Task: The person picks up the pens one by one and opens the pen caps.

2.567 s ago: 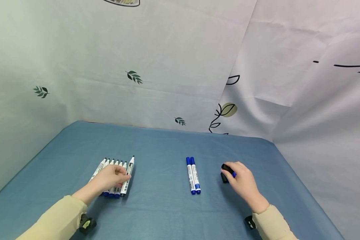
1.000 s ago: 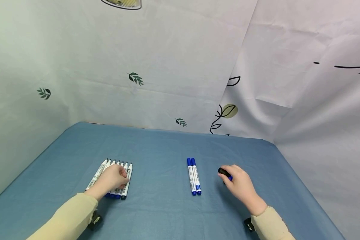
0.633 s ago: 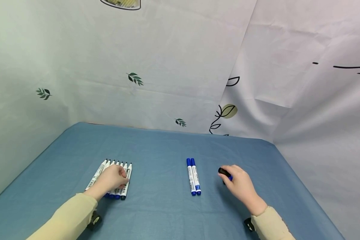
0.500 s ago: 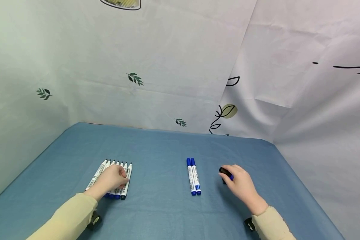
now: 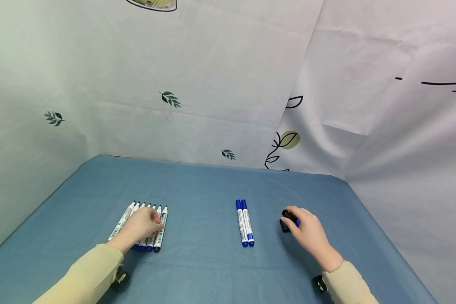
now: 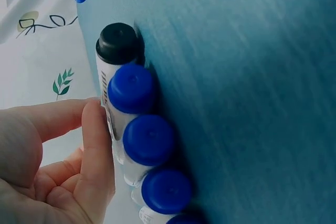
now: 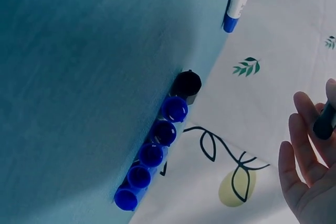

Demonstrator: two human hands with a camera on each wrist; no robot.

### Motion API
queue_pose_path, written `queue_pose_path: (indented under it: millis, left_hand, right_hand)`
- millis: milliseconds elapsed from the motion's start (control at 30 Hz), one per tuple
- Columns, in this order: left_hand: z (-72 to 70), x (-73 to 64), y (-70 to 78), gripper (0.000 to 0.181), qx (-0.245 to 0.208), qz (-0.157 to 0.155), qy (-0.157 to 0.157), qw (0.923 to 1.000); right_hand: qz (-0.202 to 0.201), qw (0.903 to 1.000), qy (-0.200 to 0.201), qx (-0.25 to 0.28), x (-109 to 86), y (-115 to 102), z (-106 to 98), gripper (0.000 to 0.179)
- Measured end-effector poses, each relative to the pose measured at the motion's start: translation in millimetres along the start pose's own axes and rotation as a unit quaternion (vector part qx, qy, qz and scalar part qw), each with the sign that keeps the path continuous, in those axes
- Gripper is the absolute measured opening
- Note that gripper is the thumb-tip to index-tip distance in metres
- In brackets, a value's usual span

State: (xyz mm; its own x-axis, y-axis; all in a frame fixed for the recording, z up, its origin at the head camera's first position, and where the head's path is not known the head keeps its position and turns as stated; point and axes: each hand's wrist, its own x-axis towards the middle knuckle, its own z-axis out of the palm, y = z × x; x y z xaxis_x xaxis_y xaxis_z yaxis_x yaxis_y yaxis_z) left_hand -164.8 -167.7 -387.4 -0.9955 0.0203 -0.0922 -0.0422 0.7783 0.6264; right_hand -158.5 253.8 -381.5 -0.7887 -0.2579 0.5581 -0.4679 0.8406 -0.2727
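Note:
A row of several uncapped white markers (image 5: 123, 219) with dark tips lies at the left of the table. My left hand (image 5: 138, 223) is over its right end, thumb and fingertip meeting right at the side of the black-ended marker (image 5: 160, 236). The neighbouring markers show blue ends (image 6: 149, 139) in the left wrist view. On the right, my right hand (image 5: 308, 230) pinches a black marker cap (image 7: 325, 121) between thumb and finger. It hovers near a row of blue caps (image 7: 152, 154) standing on the table, with one black cap (image 7: 187, 84) at the row's end.
Two capped blue markers (image 5: 244, 223) lie side by side near the middle of the blue cloth-covered table (image 5: 201, 270). A white patterned curtain (image 5: 197, 76) rises behind the table and along its sides.
My left hand brought the black-ended marker into line with the row and now stays there. My right hand dipped left with the black cap, then drew back up and right, uncovering the row's black cap.

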Motion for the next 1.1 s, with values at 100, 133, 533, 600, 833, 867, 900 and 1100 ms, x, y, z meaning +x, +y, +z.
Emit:
queue_pose_path:
  millis: [100, 133, 533, 600, 833, 867, 900, 1100]
  left_hand:
    - [-0.8, 0.7, 0.2, 0.021, 0.003, 0.000, 0.000, 1.0000]
    - [-0.9, 0.9, 0.5, 0.021, 0.002, 0.000, 0.000, 1.0000]
    - [0.8, 0.5, 11.7, 0.018, -0.010, 0.020, 0.004, 0.9997]
    - [1.3, 0.6, 12.4, 0.018, -0.008, 0.018, 0.003, 0.9998]
    - [2.2, 2.7, 11.1, 0.016, -0.006, 0.019, 0.002, 0.9998]
    - [2.3, 2.8, 11.0, 0.016, -0.007, 0.019, 0.001, 0.9998]
    - [2.4, 2.9, 11.0, 0.016, -0.008, 0.019, 0.000, 0.9998]
    - [4.2, 1.8, 14.4, 0.015, -0.019, 0.021, -0.001, 0.9996]
  right_hand:
    - [0.015, 0.9997, -0.007, 0.016, 1.7, 1, -2, 0.024]
    - [0.022, 0.9994, -0.011, 0.023, 2.3, 2, -2, 0.023]
    - [0.069, 0.9966, -0.023, 0.038, 3.9, 9, -11, 0.021]
    - [0.078, 0.9961, -0.019, 0.038, 3.6, 10, -12, 0.021]
    - [0.100, 0.9938, -0.020, 0.043, 3.1, 14, -15, 0.021]
    - [0.104, 0.9933, -0.023, 0.045, 3.2, 14, -16, 0.020]
    - [0.107, 0.9928, -0.025, 0.048, 3.2, 15, -17, 0.019]
    - [0.139, 0.9866, -0.043, 0.074, 3.3, 16, -20, 0.017]
